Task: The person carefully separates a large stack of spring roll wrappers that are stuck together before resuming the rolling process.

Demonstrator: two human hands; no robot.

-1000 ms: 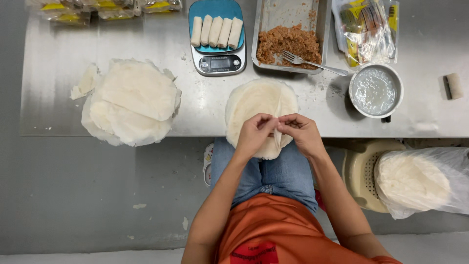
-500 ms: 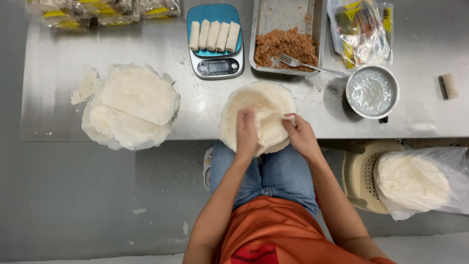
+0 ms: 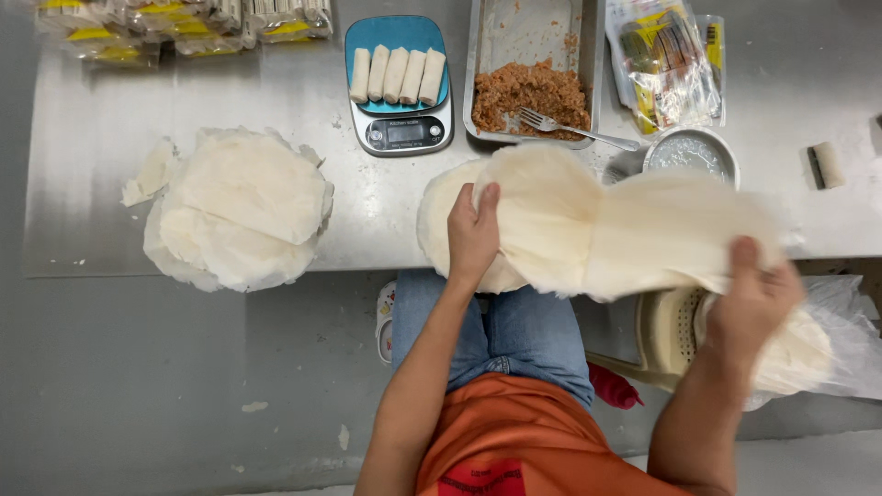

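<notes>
I've got the thin wrapper sheet (image 3: 634,234) stretched left to right over the near edge of the worktop (image 3: 386,220), left hand (image 3: 473,234) pressing flat on its left end, right hand (image 3: 753,303) pinching the right end off the edge

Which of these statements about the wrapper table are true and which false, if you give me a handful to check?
1. The left hand presses on the stack of round pale wrappers. True.
2. The right hand is empty. False: it lifts a thin pale wrapper sheet.
3. Four pale rolls lie on the blue kitchen scale. True.
4. The metal fork lies in the round metal bowl. False: it rests on the steel tray of brown filling.
</notes>
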